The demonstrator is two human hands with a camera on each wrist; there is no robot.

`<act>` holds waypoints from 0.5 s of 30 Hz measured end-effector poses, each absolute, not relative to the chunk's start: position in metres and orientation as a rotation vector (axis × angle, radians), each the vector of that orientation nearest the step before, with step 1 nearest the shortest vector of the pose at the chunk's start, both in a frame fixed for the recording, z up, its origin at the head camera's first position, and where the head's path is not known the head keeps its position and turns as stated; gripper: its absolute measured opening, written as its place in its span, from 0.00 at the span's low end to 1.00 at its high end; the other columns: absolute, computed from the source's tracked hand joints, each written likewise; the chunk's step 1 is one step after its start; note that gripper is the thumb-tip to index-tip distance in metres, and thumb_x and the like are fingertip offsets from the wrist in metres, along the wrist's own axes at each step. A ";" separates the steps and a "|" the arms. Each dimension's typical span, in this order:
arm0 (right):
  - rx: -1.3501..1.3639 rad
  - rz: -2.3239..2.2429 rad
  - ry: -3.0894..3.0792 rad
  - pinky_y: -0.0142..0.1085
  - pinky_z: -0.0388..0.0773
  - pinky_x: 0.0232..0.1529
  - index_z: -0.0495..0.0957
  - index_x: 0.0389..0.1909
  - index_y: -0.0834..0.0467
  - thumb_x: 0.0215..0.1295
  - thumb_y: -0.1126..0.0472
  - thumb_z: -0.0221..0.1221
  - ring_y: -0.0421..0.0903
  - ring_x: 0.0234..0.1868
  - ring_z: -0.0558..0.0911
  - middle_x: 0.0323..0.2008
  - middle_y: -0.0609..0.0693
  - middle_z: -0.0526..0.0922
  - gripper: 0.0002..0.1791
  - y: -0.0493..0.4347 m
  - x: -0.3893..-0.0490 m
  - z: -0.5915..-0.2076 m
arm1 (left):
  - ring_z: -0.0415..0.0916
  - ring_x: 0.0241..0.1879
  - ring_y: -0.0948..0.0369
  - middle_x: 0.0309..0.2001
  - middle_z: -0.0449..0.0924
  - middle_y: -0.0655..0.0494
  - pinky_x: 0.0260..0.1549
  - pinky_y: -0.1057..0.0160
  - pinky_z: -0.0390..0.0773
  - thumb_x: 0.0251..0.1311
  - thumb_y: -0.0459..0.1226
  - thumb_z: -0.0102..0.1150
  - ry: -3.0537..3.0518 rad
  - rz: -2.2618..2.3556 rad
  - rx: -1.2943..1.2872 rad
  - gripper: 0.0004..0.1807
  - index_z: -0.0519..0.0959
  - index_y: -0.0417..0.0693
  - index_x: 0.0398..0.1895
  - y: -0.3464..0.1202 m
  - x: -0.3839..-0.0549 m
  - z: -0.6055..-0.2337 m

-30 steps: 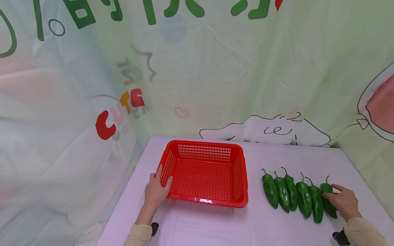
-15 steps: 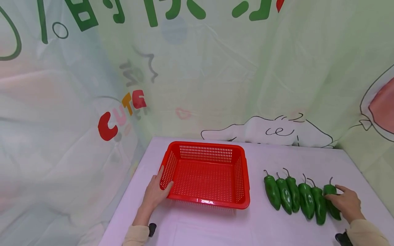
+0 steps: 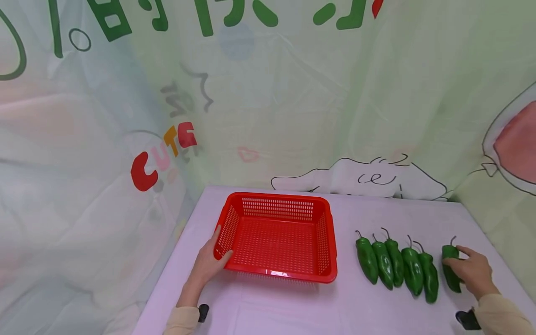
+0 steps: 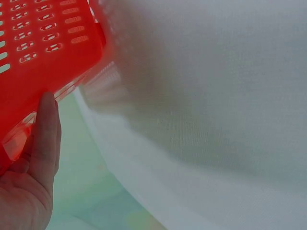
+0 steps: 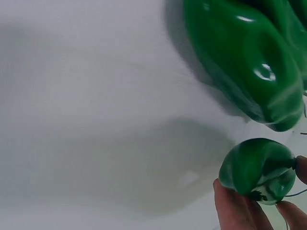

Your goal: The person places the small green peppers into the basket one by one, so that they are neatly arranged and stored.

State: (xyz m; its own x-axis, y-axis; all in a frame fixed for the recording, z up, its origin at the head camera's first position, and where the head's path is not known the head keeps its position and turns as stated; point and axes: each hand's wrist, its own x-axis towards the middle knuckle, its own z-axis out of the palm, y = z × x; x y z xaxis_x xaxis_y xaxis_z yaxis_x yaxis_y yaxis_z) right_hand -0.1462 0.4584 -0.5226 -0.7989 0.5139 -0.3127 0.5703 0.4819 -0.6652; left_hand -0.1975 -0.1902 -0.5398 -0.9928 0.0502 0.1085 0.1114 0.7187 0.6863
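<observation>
A green pepper (image 3: pixel 451 268) with a curved stem is pinched between the thumb and fingers of my right hand (image 3: pixel 474 271). In the right wrist view this pepper (image 5: pixel 256 167) shows end-on between the fingertips and looks raised off the cloth. Several more green peppers (image 3: pixel 412 271) lie side by side to its left, stems pointing away. My left hand (image 3: pixel 206 260) holds the red plastic basket (image 3: pixel 276 275) at its left side, thumb at the near-left corner. From the left wrist, fingers lie along the outside of the perforated basket (image 4: pixel 57 62). Nothing lies inside the basket.
A pale cloth covers the table (image 3: pixel 289 311). Printed fabric (image 3: pixel 268 116) hangs behind it and at both sides. The basket stands left of the peppers, with a strip of tabletop between them.
The pinched pepper has moved away from the row to the right with my right hand, leaving a wider gap. My left hand stays at the basket, and the other peppers have stayed put.
</observation>
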 end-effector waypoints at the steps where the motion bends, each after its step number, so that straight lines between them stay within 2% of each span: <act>1: 0.965 -1.253 2.629 0.46 0.82 0.28 0.44 0.72 0.74 0.63 0.63 0.56 0.75 0.52 0.70 0.60 0.84 0.56 0.43 0.459 -0.147 -0.521 | 0.70 0.60 0.46 0.66 0.69 0.43 0.54 0.41 0.75 0.59 0.46 0.64 -2.833 -1.151 -0.141 0.48 0.50 0.52 0.79 -0.191 -0.197 -0.540; 4: 0.924 -1.306 2.621 0.47 0.83 0.29 0.43 0.72 0.75 0.64 0.62 0.57 0.71 0.46 0.75 0.59 0.84 0.57 0.44 0.460 -0.148 -0.516 | 0.70 0.61 0.46 0.67 0.68 0.43 0.54 0.42 0.76 0.58 0.45 0.64 -2.829 -1.175 -0.148 0.48 0.50 0.52 0.79 -0.192 -0.196 -0.541; 6: 0.884 -1.343 2.629 0.47 0.83 0.30 0.43 0.72 0.76 0.64 0.62 0.57 0.62 0.37 0.80 0.58 0.85 0.58 0.45 0.460 -0.149 -0.513 | 0.69 0.61 0.46 0.68 0.67 0.44 0.54 0.42 0.76 0.58 0.45 0.65 -2.825 -1.198 -0.142 0.49 0.49 0.52 0.79 -0.193 -0.196 -0.541; 8: 0.845 -1.394 2.616 0.49 0.84 0.32 0.43 0.72 0.76 0.64 0.62 0.58 0.50 0.31 0.80 0.58 0.85 0.59 0.45 0.460 -0.149 -0.510 | 0.69 0.61 0.46 0.68 0.67 0.44 0.53 0.43 0.76 0.58 0.45 0.65 -2.819 -1.206 -0.145 0.49 0.49 0.52 0.79 -0.193 -0.196 -0.542; 11: 0.816 -1.472 2.569 0.49 0.84 0.35 0.41 0.72 0.75 0.65 0.62 0.58 0.40 0.29 0.78 0.60 0.85 0.57 0.46 0.457 -0.149 -0.505 | 0.70 0.61 0.47 0.68 0.68 0.44 0.53 0.43 0.77 0.58 0.44 0.65 -2.803 -1.224 -0.153 0.49 0.50 0.52 0.79 -0.193 -0.196 -0.542; 15: 0.800 -1.512 2.537 0.49 0.84 0.38 0.38 0.73 0.73 0.67 0.61 0.57 0.55 0.38 0.80 0.63 0.84 0.52 0.46 0.448 -0.148 -0.496 | 0.70 0.60 0.47 0.67 0.68 0.44 0.53 0.43 0.77 0.57 0.43 0.64 -2.799 -1.236 -0.157 0.49 0.49 0.53 0.79 -0.192 -0.197 -0.542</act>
